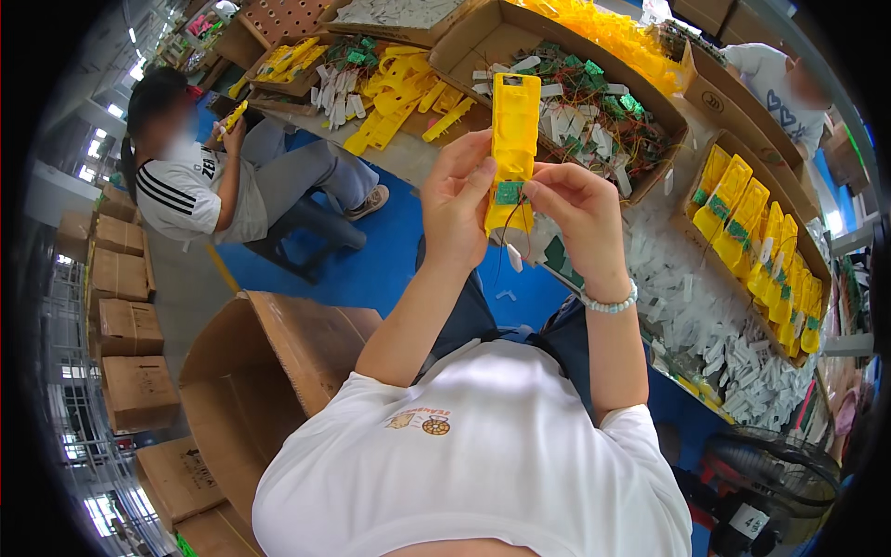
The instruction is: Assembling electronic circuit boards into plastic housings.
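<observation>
Room: a busy workshop with a blue floor (390,260); stacked brown cartons (130,325) stand well off to the left of the grip, and a seated co-worker (200,181) works there on another yellow piece.
Table: the worktable (418,158) runs behind and to the right of the grip, crowded with goods.
Box beyond the grip: an open cardboard box (501,46) holds small green boards with thin wires.
Tray right of the grip: a row of finished yellow housings (761,251) stands on edge, white plastic tabs (705,316) heaped below.
Yellow housing: a long yellow plastic housing (513,148) is held upright in mid-air, at chest height before the person.
Left hand: the left hand (457,200) grasps the housing's lower left edge.
Right hand: the right hand (575,209) pinches the lower right edge, fingertips at the board.
Green board: a small green circuit board (509,193) sits at the grip, between both thumbs.
Handling: the housing looks light, stiff and smooth; best held by its side edges. The board and its thin wires look fragile.
</observation>
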Demonstrator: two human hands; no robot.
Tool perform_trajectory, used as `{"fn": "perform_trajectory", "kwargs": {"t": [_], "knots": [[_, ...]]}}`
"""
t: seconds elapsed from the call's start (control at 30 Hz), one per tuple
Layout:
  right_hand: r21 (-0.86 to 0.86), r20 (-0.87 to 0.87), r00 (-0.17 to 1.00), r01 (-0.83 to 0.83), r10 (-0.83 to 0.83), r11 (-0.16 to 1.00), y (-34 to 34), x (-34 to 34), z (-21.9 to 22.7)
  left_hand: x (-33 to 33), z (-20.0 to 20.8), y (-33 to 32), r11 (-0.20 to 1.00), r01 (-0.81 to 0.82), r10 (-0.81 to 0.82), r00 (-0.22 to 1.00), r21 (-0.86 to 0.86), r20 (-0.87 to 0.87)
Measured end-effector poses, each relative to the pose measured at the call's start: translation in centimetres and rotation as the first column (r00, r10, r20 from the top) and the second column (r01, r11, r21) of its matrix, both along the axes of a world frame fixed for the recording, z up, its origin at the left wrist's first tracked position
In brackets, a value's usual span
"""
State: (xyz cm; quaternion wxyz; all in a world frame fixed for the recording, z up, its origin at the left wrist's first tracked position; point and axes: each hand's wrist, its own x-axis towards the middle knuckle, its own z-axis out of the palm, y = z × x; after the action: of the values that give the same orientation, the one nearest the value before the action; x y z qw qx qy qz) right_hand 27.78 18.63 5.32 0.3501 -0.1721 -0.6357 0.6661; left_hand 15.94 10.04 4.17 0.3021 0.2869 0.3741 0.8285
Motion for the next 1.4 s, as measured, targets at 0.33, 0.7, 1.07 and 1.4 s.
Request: {"fn": "perform_trajectory", "kwargs": {"t": [0.33, 0.7, 1.07, 1.4], "knots": [[-0.103, -0.047, 0.999, 0.003, -0.007, 0.995, 0.0, 0.4, 0.5, 0.5, -0.9, -0.4, 0.994, 0.055, -0.035, 0.976, 0.089, -0.217], [-0.184, -0.124, 0.992, -0.048, 0.025, 0.982, -0.3, 1.3, 0.4, 1.5, -0.9, -0.9, 0.995, 0.042, -0.026, 0.984, 0.09, -0.174], [-0.135, -0.141, 0.989, 0.016, -0.035, 0.991, 0.9, 0.4, 1.6, 1.1, 0.5, 0.6, 0.995, 0.02, -0.01, 0.994, 0.094, -0.108], [-0.201, -0.19, 0.974, 0.081, -0.12, 0.976, 0.1, 1.3, 0.2, 1.7, 0.0, 0.6, 0.977, 0.195, -0.197, 0.98, 0.085, 0.014]]}}
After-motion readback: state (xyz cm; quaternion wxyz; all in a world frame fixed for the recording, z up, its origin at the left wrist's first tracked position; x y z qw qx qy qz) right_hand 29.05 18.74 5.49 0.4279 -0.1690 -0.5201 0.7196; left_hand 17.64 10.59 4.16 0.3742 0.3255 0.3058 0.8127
